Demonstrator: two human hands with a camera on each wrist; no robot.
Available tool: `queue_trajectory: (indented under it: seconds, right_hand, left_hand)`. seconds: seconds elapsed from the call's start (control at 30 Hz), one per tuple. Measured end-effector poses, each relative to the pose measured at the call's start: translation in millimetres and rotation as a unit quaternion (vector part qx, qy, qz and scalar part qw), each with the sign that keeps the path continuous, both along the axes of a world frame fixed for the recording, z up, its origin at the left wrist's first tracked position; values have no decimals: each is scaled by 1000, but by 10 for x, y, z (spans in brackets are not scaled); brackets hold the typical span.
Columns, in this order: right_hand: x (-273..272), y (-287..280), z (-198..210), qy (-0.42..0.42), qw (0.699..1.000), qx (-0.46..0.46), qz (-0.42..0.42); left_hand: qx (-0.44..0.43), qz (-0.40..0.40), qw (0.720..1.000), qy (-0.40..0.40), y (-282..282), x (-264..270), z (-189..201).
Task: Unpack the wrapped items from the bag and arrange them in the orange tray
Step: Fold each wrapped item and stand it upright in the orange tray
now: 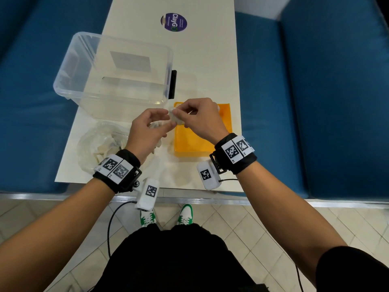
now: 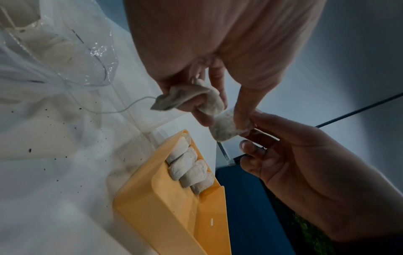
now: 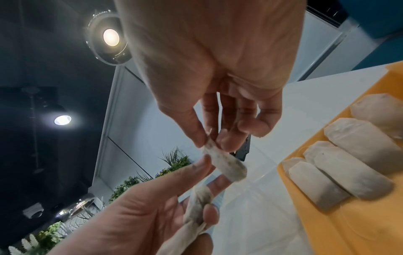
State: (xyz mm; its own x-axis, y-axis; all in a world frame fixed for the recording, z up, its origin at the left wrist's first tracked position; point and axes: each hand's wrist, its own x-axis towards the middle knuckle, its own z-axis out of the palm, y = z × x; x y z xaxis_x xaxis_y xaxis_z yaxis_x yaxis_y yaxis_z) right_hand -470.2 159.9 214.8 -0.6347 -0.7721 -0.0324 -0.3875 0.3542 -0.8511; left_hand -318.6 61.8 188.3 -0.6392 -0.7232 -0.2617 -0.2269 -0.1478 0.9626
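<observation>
While the right hand [image 1: 202, 116] and the left hand [image 1: 147, 131] pinch one packet [image 2: 226, 128] above the desk's near right corner, the left fingers also hold another packet; next it must join the row in the orange tray [image 1: 189, 142].

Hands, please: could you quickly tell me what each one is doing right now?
Left hand: holds crumpled tea bags, also pinches the tea bag.
Right hand: pinches the same tea bag.

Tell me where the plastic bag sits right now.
In the head view the plastic bag lies on the table's near left corner, beside the left hand, below the clear bin.
</observation>
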Motion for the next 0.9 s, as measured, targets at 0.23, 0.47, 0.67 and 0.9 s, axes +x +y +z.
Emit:
queue_trajectory:
  seconds: [0.23, 0.47, 0.67, 0.9]
  right_hand:
    - [36, -19, 67, -53, 996, 30, 63]
    - [-17, -12, 114, 21, 996, 31, 87]
    - [-13, -45, 172, 36, 989, 59, 130]
    - [-124, -8, 50, 11, 997, 13, 77]
  left_hand:
    - [-6, -30, 999, -16, 18, -4, 6]
    - [119, -82, 989, 23, -25, 34, 129]
    - [139, -144, 980, 4, -33, 58, 149]
    - [65, -126, 990, -28, 2, 25, 91]
